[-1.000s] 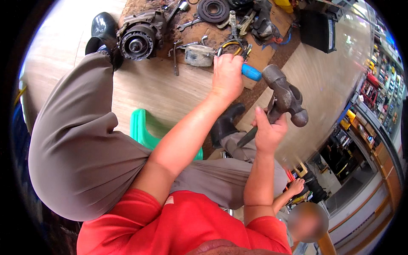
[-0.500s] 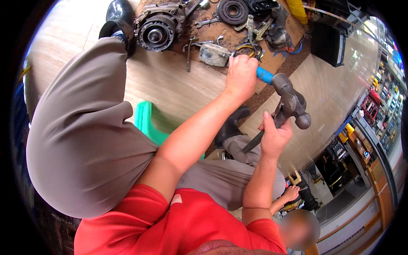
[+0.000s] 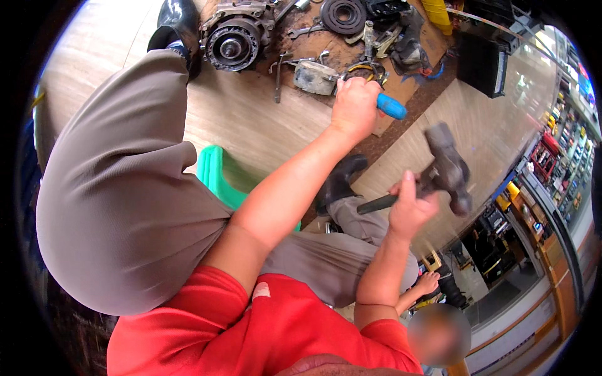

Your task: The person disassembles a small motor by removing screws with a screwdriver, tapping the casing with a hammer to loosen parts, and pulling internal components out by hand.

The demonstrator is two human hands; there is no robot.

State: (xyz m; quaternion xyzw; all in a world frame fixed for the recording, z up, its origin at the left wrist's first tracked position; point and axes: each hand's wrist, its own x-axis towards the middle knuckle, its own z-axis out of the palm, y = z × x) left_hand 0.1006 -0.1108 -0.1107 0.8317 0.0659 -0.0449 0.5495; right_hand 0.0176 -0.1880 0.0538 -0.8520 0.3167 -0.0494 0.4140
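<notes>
My left hand (image 3: pixel 356 108) is wrapped round a tool with a blue handle (image 3: pixel 392 107); its butt sticks out to the right, and its working end is hidden by the fist and the parts beyond. Close by that fist lies a dirty, pale metal block (image 3: pixel 315 77) on the brown board. My right hand (image 3: pixel 411 210) grips a ball-peen hammer (image 3: pixel 448 168) by its dark shaft, thumb up. The hammer head, slightly blurred, hangs below and right of the blue butt, apart from it.
A round greasy machine part (image 3: pixel 233 47) and a ringed disc (image 3: pixel 343 16) sit on the board (image 3: pixel 382 100), with wrenches (image 3: pixel 279 78) around them. A green plastic stool (image 3: pixel 216 178) stands by my leg. A black box (image 3: pixel 481 66) is at right. Another person's hand (image 3: pixel 429 283) shows lower right.
My right hand has drawn the hammer down and to the right, from touching or nearly touching the blue butt to clearly apart from it. My left hand has hardly moved.
</notes>
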